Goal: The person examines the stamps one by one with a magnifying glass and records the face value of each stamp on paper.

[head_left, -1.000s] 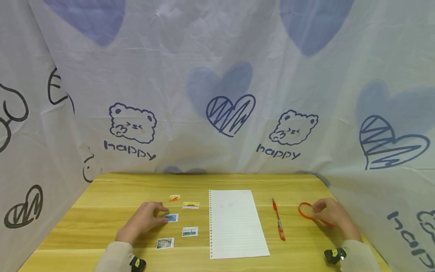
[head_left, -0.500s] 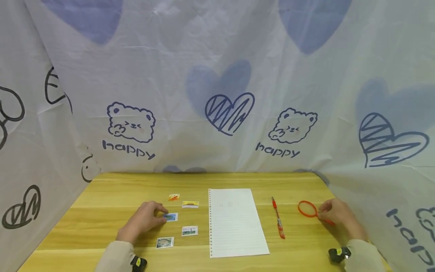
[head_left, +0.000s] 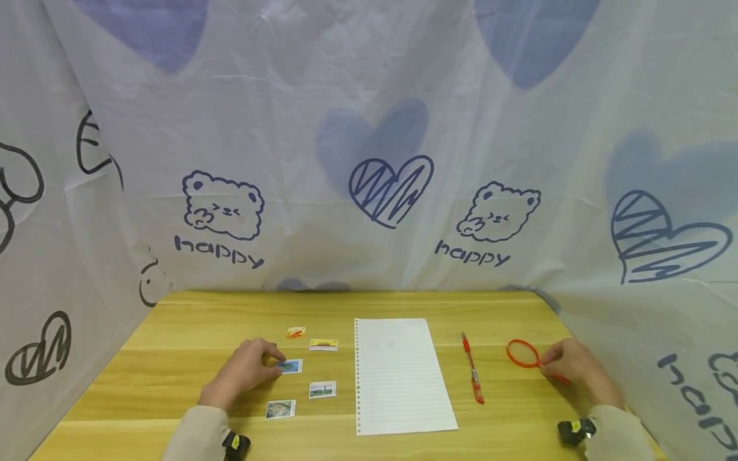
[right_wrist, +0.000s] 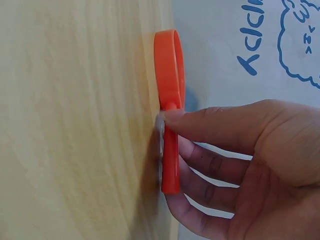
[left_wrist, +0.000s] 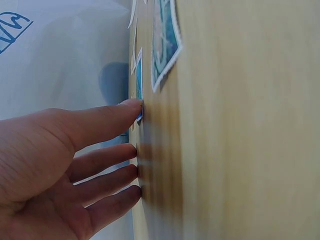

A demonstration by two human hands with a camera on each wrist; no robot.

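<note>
In the head view my left hand [head_left: 248, 368] rests at the left end of a blue picture stamp [head_left: 291, 366] lying on the table. My thumb touches that stamp [left_wrist: 139, 80] in the left wrist view, with the other fingers fairly straight against the tabletop; the index finger is hidden. Over at the right, my right hand [head_left: 576, 365] pinches the handle of a red magnifying glass [head_left: 510, 354] near its neck. The right wrist view shows the thumb on the magnifying glass [right_wrist: 166, 65] neck and fingers behind its handle. Its round lens frame lies low at the table.
Several other stamps lie around, including a yellow one [head_left: 323, 345] and a green one [head_left: 322, 389]. A lined paper sheet [head_left: 403, 384] sits mid-table, with a red pen [head_left: 473, 371] to its right. A printed white cloth [head_left: 323, 256] hangs behind the wooden table [head_left: 202, 320].
My right hand has shifted right, off the lens frame and onto the magnifying glass handle. My left hand stays at the blue stamp.
</note>
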